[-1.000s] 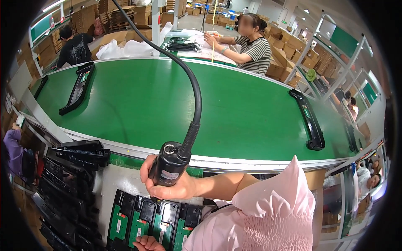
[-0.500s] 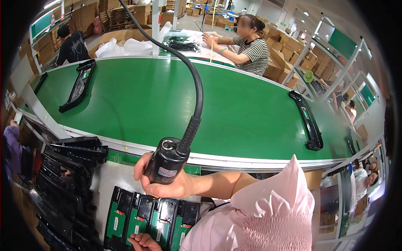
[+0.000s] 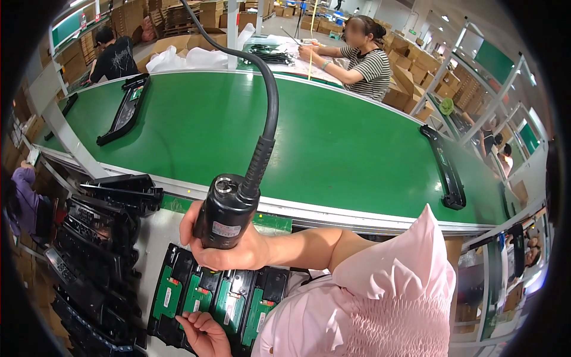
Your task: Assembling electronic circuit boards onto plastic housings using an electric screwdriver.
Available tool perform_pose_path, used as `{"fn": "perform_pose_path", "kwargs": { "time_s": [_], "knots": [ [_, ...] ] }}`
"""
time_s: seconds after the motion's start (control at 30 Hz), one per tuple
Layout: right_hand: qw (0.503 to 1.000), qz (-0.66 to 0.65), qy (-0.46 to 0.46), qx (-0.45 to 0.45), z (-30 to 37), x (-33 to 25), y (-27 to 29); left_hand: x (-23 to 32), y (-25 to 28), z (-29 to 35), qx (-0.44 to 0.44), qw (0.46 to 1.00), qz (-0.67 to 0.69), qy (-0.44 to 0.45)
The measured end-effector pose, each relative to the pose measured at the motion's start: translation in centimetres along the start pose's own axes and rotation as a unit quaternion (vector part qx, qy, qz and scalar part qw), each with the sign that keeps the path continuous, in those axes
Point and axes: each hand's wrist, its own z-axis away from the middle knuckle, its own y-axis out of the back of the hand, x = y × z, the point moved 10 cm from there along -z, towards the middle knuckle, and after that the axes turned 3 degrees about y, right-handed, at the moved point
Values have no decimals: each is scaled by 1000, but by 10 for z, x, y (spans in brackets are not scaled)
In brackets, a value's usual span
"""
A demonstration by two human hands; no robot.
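Observation:
My right hand [image 3: 241, 253] is wrapped around a black corded electric screwdriver [image 3: 223, 209], held upright with its cable rising from the top. The lower end of the tool is hidden behind the hand. Beneath it, several long black plastic housings [image 3: 172, 262] lie side by side, each with a green circuit board [image 3: 166, 299] inside. My left hand [image 3: 207, 334] is over the near part of these housings, thumb and fingertips drawn together beside one board. Whatever those fingertips hold, if anything, is too small to make out.
A green conveyor belt [image 3: 285, 160] runs across beyond the bench, carrying black housings at left [image 3: 126, 113] and right [image 3: 445, 169]. Stacked black housings [image 3: 98, 232] stand to the left. Across the belt, a person in a striped shirt [image 3: 372, 68] works at a table.
The whole view has shifted slightly. Against the scene, my right hand has carried the screwdriver a little to the left. My left hand stays over the housings, fingertips still together.

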Motion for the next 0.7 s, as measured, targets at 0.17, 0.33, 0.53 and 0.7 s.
{"fn": "perform_pose_path", "kwargs": {
  "time_s": [0.17,0.33,0.53,0.7],
  "knots": [
    [999,-5,-23,-38,-11,24,-20,28,-2,5,-15,994,-26,-104],
    [999,19,2,-41,-22,44,-28,54,15,8,90,972,-97,-195],
    [992,-14,-12,-125,-27,70,-52,72,1,21,61,957,-142,-247],
    [998,10,-59,-12,-29,83,-48,67,9,20,83,942,-186,-268]
  ]
}}
